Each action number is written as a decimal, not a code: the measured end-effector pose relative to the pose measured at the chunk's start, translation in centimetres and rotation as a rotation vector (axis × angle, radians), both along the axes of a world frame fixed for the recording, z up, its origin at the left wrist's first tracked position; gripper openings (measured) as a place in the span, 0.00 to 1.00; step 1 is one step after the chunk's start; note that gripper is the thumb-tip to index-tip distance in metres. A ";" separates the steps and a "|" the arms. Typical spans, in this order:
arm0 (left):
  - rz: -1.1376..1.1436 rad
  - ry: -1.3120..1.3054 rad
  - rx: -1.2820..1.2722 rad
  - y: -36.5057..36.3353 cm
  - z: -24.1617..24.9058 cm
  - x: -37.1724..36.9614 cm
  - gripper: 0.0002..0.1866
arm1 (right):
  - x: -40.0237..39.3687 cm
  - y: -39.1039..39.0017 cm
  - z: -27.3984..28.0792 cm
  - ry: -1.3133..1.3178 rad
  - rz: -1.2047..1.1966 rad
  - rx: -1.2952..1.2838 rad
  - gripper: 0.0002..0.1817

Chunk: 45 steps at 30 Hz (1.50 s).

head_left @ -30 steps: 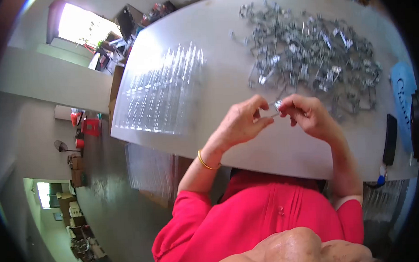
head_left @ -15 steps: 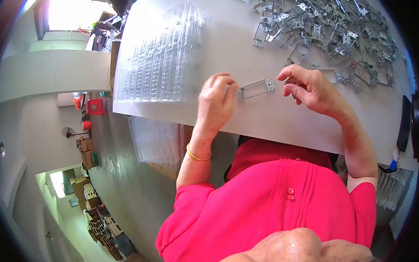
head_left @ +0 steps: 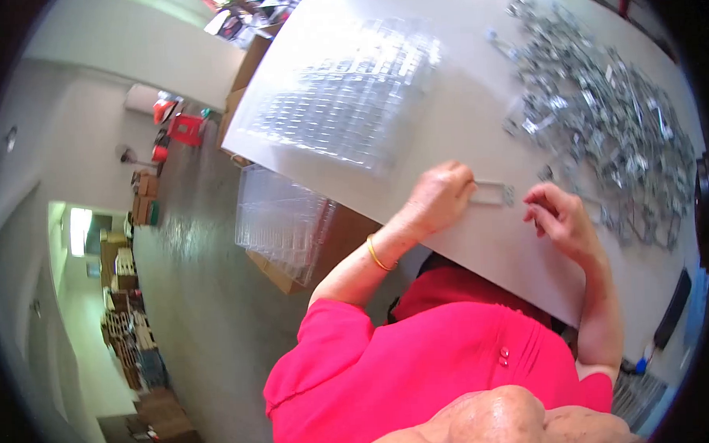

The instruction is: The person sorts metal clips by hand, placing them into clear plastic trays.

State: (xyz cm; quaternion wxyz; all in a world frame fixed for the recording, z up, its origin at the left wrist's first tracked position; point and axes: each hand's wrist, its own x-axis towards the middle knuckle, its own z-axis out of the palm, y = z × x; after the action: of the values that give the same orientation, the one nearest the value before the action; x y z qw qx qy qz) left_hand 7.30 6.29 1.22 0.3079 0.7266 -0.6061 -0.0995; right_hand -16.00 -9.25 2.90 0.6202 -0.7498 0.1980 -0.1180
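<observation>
The left hand [head_left: 443, 196] has its fingertips at 1 end of the wire frame [head_left: 508, 194] over the table [head_left: 484, 252]; I cannot tell whether they pinch it. The right hand [head_left: 560, 218] curls just beyond, contents hidden. Probably light, stiff, smooth: best held by its 2 ends.

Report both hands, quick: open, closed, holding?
Left hand: closed at one end of metal bracket; grip can't be confirmed.
Right hand: partly open, nothing visibly held.
</observation>
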 end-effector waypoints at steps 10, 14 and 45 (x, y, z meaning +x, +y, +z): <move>0.192 0.033 -0.359 5.1 12.0 4.4 0.01 | -0.2 -1.4 -1.5 -0.038 -0.070 0.277 0.05; 0.628 -0.057 -0.437 8.2 16.1 13.6 0.08 | 0.2 -1.2 -3.2 -0.080 -0.060 0.227 0.05; 1.128 -0.273 0.180 12.6 7.9 42.3 0.11 | 1.1 0.8 -4.6 -0.046 -0.243 0.083 0.05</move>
State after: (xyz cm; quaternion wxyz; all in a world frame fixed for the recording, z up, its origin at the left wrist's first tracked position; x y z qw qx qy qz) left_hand 49.62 18.86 9.14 0.1697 0.9663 -0.1491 0.1232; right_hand -14.93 -8.45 -1.71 0.6360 -0.6912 0.2780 -0.2013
